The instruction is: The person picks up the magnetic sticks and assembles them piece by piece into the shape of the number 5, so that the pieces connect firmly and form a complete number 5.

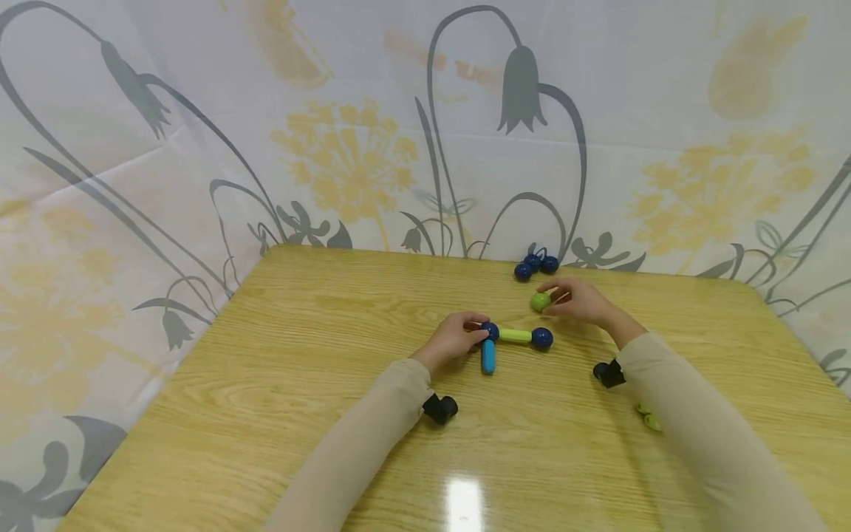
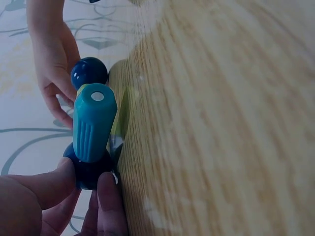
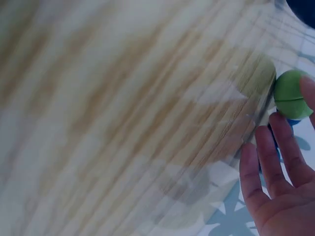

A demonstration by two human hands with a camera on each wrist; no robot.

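My left hand (image 1: 457,337) pinches a dark blue ball (image 1: 490,329) between thumb and fingers. From that ball a light blue rod (image 1: 488,357) points toward me, and a yellow-green rod (image 1: 515,335) runs right to a second dark blue ball (image 1: 541,338). In the left wrist view the light blue rod (image 2: 93,123) shows a pale round spot on its end. Farther back, my right hand (image 1: 577,301) has thumb and index finger at a green ball (image 1: 540,301). The right wrist view shows the thumb against this green ball (image 3: 291,93), the other fingers spread apart.
Several dark blue balls (image 1: 532,263) sit close together at the table's back edge. Small green pieces (image 1: 650,418) lie partly hidden by my right forearm. The wooden table (image 1: 299,318) meets a flower-patterned cloth (image 1: 372,74) behind it.
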